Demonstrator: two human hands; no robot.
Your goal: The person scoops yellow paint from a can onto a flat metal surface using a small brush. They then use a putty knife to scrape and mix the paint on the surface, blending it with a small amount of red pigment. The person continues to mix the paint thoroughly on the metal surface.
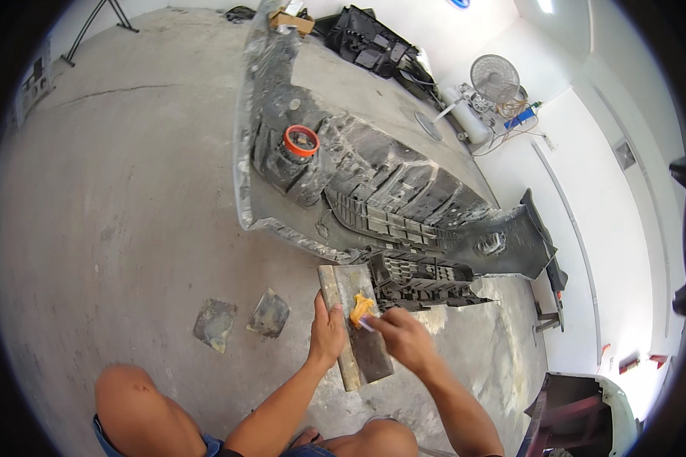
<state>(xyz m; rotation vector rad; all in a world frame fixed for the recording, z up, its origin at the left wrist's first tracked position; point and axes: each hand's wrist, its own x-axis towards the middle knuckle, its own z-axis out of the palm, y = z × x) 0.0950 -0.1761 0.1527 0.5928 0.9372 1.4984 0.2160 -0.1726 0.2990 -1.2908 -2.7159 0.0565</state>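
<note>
My left hand (327, 337) is closed round the left edge of a worn grey mixing board (372, 361), which has a pale strip along that side. A lump of yellow-orange putty (361, 307) sits near the board's middle. Pinched in my right hand (408, 345) is a small pale purple putty spreader (367, 324), its end at the putty; my fingers cover most of it. Just beyond the board lies a large, dusty black car bumper (381, 164) with its ribbed inner side showing.
An orange-red tape roll (302, 142) rests on the bumper. Two dark square pieces (215, 323) lie on the concrete floor, left of the board. Farther back are a fan (495, 78), black plastic parts (370, 44) and a cardboard box (293, 21). A pale car part (616, 407) stands at lower right.
</note>
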